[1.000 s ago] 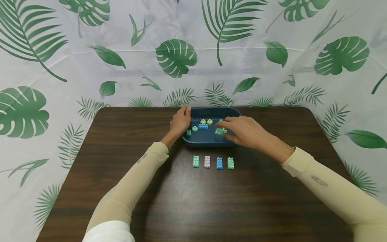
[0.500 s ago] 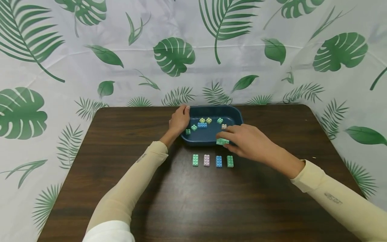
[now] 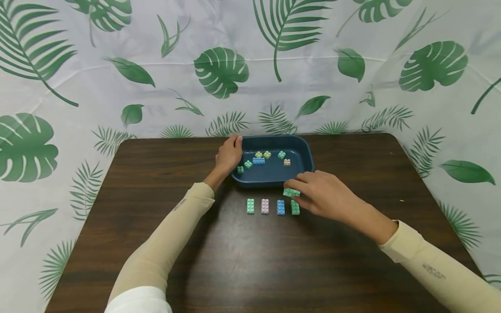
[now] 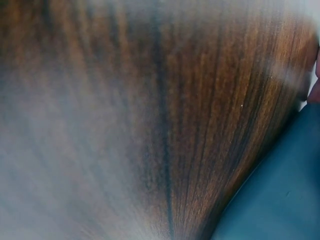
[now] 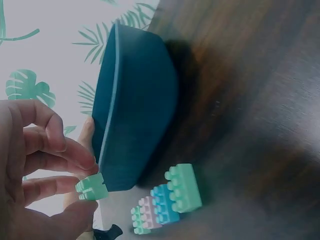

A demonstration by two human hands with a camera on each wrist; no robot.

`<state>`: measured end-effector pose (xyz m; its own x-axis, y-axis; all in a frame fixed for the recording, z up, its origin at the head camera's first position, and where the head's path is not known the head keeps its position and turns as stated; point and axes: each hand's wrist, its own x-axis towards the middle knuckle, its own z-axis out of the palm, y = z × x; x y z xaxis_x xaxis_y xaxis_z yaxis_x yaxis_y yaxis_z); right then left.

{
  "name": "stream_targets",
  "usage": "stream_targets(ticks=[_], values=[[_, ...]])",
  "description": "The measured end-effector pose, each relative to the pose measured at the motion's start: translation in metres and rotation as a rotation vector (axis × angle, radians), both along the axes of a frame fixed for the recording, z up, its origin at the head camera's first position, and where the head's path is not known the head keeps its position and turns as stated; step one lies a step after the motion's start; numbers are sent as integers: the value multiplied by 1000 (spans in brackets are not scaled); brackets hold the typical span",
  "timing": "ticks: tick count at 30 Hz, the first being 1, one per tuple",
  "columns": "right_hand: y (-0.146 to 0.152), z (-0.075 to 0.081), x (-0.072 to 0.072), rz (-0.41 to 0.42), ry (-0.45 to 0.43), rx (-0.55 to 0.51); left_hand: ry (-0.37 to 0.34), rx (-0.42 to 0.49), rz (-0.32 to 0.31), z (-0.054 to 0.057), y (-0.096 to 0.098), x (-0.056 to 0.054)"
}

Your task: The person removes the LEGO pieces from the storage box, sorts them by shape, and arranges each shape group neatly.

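At the back of the table, my left hand (image 3: 229, 154) grips the left rim of a dark blue tray (image 3: 270, 174). My right hand (image 3: 325, 194) pinches a light green toy brick (image 3: 291, 192) between thumb and fingers, in the air just past the tray's front edge; the right wrist view shows this held brick (image 5: 93, 188) side-on. Below it, a row of longer bricks lies on the wood: a mint one (image 3: 250, 206), a pink one (image 3: 265, 206), a blue one (image 3: 280, 208) and a green one (image 3: 295, 208), partly near my right fingertips.
Inside the tray lie two yellow bricks (image 3: 267, 154), a blue brick (image 3: 258, 160), a peach brick (image 3: 287, 162) and several small green bricks (image 3: 282, 154). A leaf-patterned cloth (image 3: 164, 95) hangs behind the dark wooden table (image 3: 242, 265).
My right hand has lifted the green brick out of the tray and moved it toward me, over the front edge. The peach brick has come into sight. My left hand keeps its grip.
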<state>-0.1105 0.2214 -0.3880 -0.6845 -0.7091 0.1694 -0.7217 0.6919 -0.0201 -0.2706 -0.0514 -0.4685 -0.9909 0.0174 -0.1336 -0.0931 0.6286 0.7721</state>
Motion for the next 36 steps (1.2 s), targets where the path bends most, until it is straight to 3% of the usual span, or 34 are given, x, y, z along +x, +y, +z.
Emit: stream_targets(ticks=[5,9,29,36], values=[[7,-6,6,-32,-3,-3,18,15,-10,10,0,10],[15,-11,10,-71,-5,-15,29,7,-11,11,0,12],[48,-40,21,-153,-69,-52,33,8,-10,13,0,13],[50,-48,22,-158,-88,-27,33,-21,-14,6,-1,6]])
